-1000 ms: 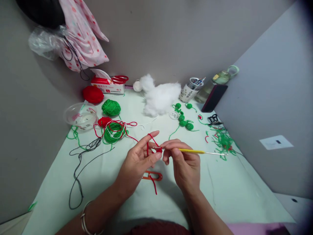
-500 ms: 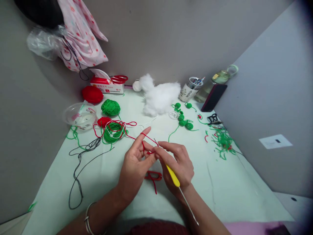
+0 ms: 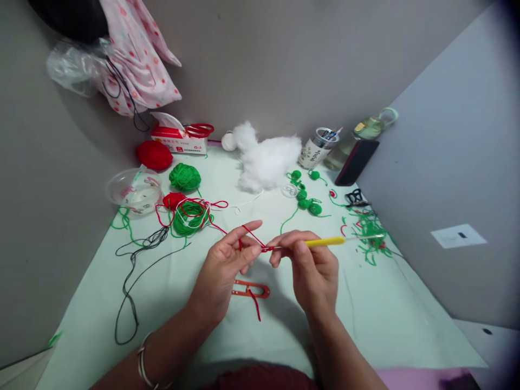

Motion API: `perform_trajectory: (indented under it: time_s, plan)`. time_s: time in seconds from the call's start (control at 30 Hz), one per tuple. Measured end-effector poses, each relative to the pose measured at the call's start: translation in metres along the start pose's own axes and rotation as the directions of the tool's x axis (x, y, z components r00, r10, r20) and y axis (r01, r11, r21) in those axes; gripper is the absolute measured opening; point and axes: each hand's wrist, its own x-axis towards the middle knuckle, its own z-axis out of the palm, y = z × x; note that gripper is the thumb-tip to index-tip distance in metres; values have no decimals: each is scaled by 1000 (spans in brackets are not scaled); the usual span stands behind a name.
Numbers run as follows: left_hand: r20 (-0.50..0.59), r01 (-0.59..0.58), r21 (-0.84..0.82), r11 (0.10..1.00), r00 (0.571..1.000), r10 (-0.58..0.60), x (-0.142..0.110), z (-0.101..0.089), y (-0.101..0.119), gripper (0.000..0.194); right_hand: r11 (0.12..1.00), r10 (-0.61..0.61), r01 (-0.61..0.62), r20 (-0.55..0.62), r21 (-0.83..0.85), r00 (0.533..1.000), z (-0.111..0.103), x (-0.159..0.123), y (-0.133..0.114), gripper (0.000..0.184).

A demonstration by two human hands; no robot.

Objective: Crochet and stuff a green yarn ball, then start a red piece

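Note:
My left hand [image 3: 222, 268] pinches a strand of red yarn [image 3: 252, 237], which loops over its raised forefinger and runs back to a tangle of red and green yarn [image 3: 190, 214]. My right hand [image 3: 312, 265] grips a crochet hook with a yellow handle [image 3: 325, 242], held level, its metal tip stuck into a small red stitch between the two hands. Both hands hover over the pale green table cover [image 3: 162, 303]. Red thread snips [image 3: 252, 290] lie on the cover just under the hands.
Behind the hands sit a green yarn ball [image 3: 184, 176], a red yarn ball [image 3: 154, 155], white stuffing [image 3: 266, 157], small green crocheted balls [image 3: 305, 197], a clear plastic bowl [image 3: 133, 190], a tissue box [image 3: 179, 142], a pen cup [image 3: 319, 146], a phone [image 3: 356, 161]. Black cord [image 3: 130, 281] trails left; green scraps [image 3: 370, 234] right.
The hook swung from pointing down toward me back to level, handle out to the right, its tip in the red stitch again. My left forefinger lowered slightly.

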Motion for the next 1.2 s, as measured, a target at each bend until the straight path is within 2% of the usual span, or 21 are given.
perform_trajectory:
  time_s: [0.1, 0.2, 0.27, 0.33, 0.4, 0.47, 0.53, 0.6, 0.73, 0.9, 1.07, 1.2]
  plan:
    - [-33, -71, 56, 996, 997, 72, 1, -2, -1, 37, 942, -203, 215, 72, -258, 977, 0, -4, -2, 23]
    - [-40, -124, 77, 989, 991, 128, -1, -2, -2, 40, 724, -374, 448, 248, -525, 894, 0, -9, 0, 26]
    - [-17, -86, 32, 996, 996, 87, -2, 0, -3, 51, 551, -405, 516, 331, -656, 853, 0, -13, 2, 32]
    - [35, 35, -66, 997, 999, -33, -3, 3, -3, 60, 482, -421, 511, 324, -712, 848, 0, -15, 4, 38]
    - [103, 177, -174, 969, 982, -161, -4, 6, -2, 58, 529, -439, 476, 253, -702, 862, 1, -15, 4, 38]
    - [142, 243, -255, 936, 967, -212, -3, 8, 0, 49, 692, -403, 405, 146, -597, 903, 1, -13, 3, 33]
    - [129, 210, -297, 932, 975, -178, -3, 9, 2, 42, 864, -309, 302, 50, -404, 950, 1, -9, 2, 29]
    - [92, 147, -305, 941, 988, -124, -2, 9, 4, 39, 955, -217, 210, -8, -211, 976, 1, -6, 1, 25]
    - [40, 70, -260, 963, 997, -62, -1, 6, 7, 36, 961, -218, 206, -51, -186, 974, -1, -1, 1, 20]
    - [55, 42, -187, 981, 998, -32, -2, 8, 0, 35, 999, -47, 47, 20, 12, 999, -1, 0, 3, 20]
    - [89, 29, -65, 997, 996, -23, -5, 8, -8, 35, 986, -95, 91, -16, -139, 995, 1, -2, 5, 19]
    - [99, 4, 20, 1000, 995, -6, -2, -1, -1, 30, 988, -91, 93, 19, -126, 996, 1, 0, 3, 21]
